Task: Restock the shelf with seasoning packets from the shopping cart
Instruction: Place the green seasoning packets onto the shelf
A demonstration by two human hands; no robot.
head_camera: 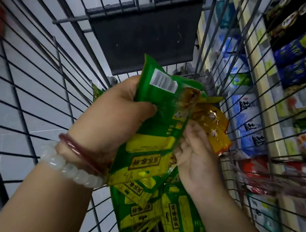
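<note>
A person is leaning over a wire cart (pixel 43 75), both hands working a bundle of seasoning packets above its basket. The left hand (pixel 114 111) is gripping a stack of green packets (pixel 155 120), thumb curled over the front and fingers wrapped behind; how many packets are in that stack is impossible to tell, as they are overlapping. The right hand (pixel 196 152) is reaching up from below, its fingers curling against the stack's right edge and around a gold packet (pixel 210 125), which is sticking out to the right, just beside the green ones. More green packets (pixel 155 212) are lying loose in the basket under the hands, at least four showing. Two bracelets are sitting on the left wrist: one red bangle (pixel 78 151) and one string of white beads (pixel 72 171). A dark flap (pixel 142 37) is hanging at the cart's far end. Beyond the wires on the right, a shelf (pixel 260 109) is carrying rows of blue-and-white bags (pixel 247 127) and darker boxes (pixel 294 56).
</note>
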